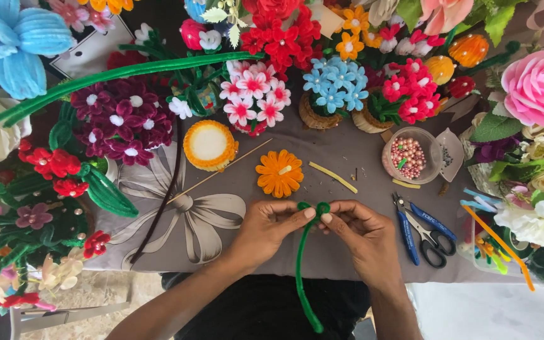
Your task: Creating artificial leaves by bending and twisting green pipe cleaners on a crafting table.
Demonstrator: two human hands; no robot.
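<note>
Hands at lower centre: left hand [266, 228] and right hand [359, 232] both pinch the curled top of a green pipe cleaner [302, 277]. Looks light, bendy, fuzzy; best gripped near the curl.

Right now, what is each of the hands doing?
Left hand: closed, pinching the looped top of the green pipe cleaner.
Right hand: closed, pinching the same loop from the other side.

White card [86, 53] with black edge, top left
</note>
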